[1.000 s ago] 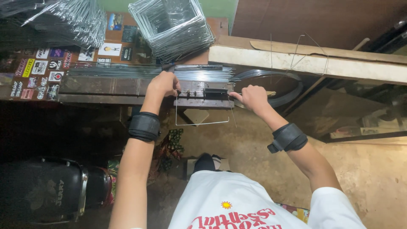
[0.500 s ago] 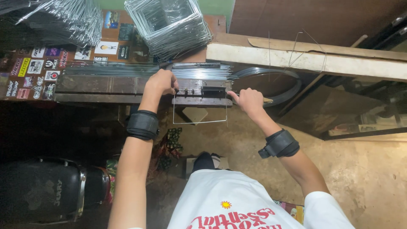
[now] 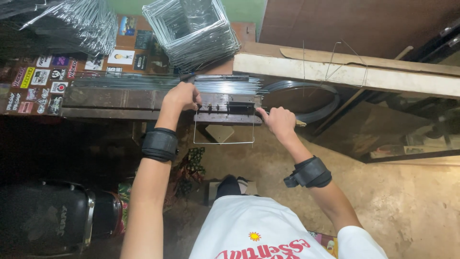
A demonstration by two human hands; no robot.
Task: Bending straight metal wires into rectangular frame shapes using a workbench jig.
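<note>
Wire frame [image 3: 224, 134] hangs between hands, left hand [image 3: 181, 96] and right hand [image 3: 277, 121] gripping its top ends.

Beneath me, a rough concrete floor [image 3: 383, 192] is lying dimly lit; a sticker-covered wooden workbench [image 3: 96, 98] is standing before a green wall [image 3: 244, 9].

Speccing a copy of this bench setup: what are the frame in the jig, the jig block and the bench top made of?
Wire frame: thin bare metal, probably steel; silvery glint. Jig block between left hand and right hand: dark wood with metal fittings, apparently. Bench top: worn, unfinished brown wood, grain visible.
</note>
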